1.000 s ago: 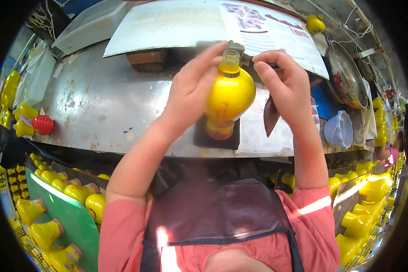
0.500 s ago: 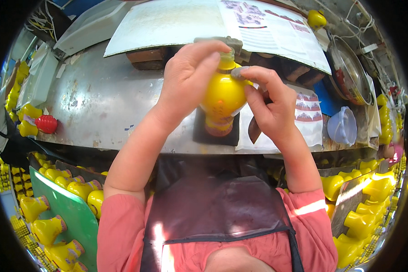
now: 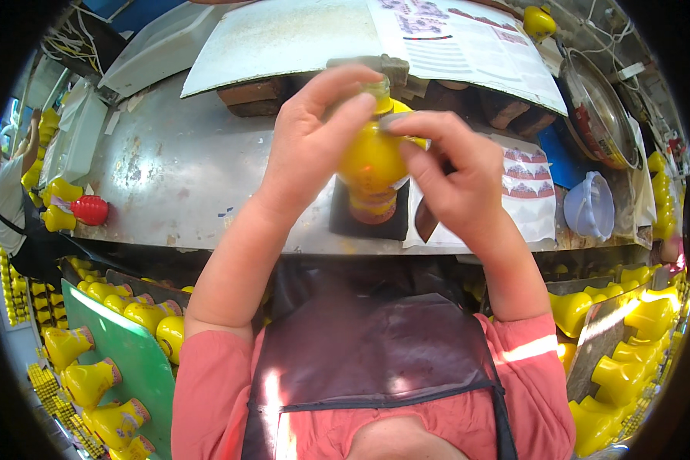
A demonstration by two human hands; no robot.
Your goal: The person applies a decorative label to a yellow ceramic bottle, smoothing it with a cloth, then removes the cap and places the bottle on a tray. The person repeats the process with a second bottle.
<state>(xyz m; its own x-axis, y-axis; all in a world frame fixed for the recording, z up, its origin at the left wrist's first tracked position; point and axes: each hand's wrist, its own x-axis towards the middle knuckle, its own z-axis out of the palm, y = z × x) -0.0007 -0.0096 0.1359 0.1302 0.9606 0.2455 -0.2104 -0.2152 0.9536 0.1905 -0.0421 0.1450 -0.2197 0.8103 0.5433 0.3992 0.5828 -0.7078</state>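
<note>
A glossy yellow vase (image 3: 372,165) with a patterned foot stands on a dark square pad (image 3: 343,218) at the metal bench's front edge. My left hand (image 3: 303,142) curls round its upper left side and neck, fingers near a pale greenish rim. My right hand (image 3: 464,165) is closed at the vase's right shoulder. By its fingertips a small grey piece (image 3: 395,120) touches the neck; whether it is held or worn on a finger I cannot tell. From under the palm sticks a pointed brown flat blade (image 3: 425,222). Motion blurs both hands and the vase.
Behind the vase a white board (image 3: 284,50) rests on bricks (image 3: 249,96). Printed sheets (image 3: 527,180) and a pale blue bucket (image 3: 589,207) lie to the right. A red ball-shaped thing (image 3: 90,210) is at left. Yellow vessels line a green board (image 3: 115,345); another person (image 3: 11,192) stands far left.
The right fingertips and grey piece have shifted left across the vase's neck. My left hand keeps its place round the vase. The whole view has shifted slightly.
</note>
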